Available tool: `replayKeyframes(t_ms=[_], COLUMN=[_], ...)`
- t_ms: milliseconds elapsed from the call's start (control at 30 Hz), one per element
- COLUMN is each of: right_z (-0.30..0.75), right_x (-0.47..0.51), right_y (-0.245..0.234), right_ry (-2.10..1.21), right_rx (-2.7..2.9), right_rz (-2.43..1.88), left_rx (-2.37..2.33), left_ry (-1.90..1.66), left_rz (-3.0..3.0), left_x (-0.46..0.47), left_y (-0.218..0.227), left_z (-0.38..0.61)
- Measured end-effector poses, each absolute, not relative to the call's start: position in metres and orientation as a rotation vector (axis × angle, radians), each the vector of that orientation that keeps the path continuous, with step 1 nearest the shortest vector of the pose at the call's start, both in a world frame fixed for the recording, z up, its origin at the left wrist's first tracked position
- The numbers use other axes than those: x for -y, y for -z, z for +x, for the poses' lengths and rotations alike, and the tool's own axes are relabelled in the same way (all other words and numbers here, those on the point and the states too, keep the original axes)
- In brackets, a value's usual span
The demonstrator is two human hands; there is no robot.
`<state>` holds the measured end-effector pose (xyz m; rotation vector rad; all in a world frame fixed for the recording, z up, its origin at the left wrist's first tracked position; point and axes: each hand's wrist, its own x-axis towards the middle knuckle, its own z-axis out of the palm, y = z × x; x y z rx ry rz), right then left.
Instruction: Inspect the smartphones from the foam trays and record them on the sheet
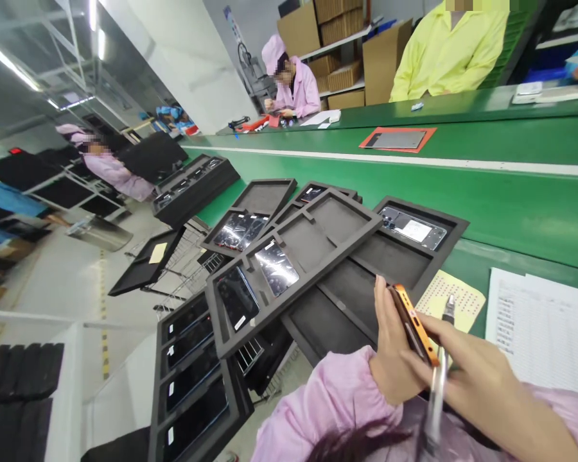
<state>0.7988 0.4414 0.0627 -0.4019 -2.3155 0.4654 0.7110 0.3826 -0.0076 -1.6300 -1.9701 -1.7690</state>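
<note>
A phone with an orange frame (415,324) stands on its edge between my hands, its side with port and holes facing up. My left hand (392,356) lies along one face of it with the fingers stretched upward. My right hand (481,375) grips the other side, and a clear pen (435,410) is held in the same hand, tip pointing away from me. Just beyond sit a yellow sheet with rows of red marks (447,289) and a dark foam tray (414,253) holding one phone (414,228). The phone's faces are mostly hidden.
Foam trays (289,266) with phones overlap to the left, one jutting past the bench edge. Another tray of phones (192,378) stands lower left. Printed sheets (544,321) lie right. Across the green bench (520,205) are an orange sheet (428,142) and co-workers.
</note>
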Motion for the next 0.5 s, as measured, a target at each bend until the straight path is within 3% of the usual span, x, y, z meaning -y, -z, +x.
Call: replayKeyframes(t_ms=[100,200,500], right_z=[0.801,0.810,0.829], right_x=[-0.448,-0.463,-0.475], right_y=[-0.063,-0.064,-0.042], right_ry=[-0.398,-0.402,-0.794], right_rx=[2.319,2.339,2.309], right_rz=[-0.296,-0.202,-0.085], left_rx=[1.821,1.774,1.611], left_ry=[1.760,2.008,2.078], left_rz=[-1.828,-1.829,-1.834], left_x=[-0.381,-0.375,-0.362], left_y=[0.007,-0.001,-0.013], left_z=[0.701,0.681,0.661])
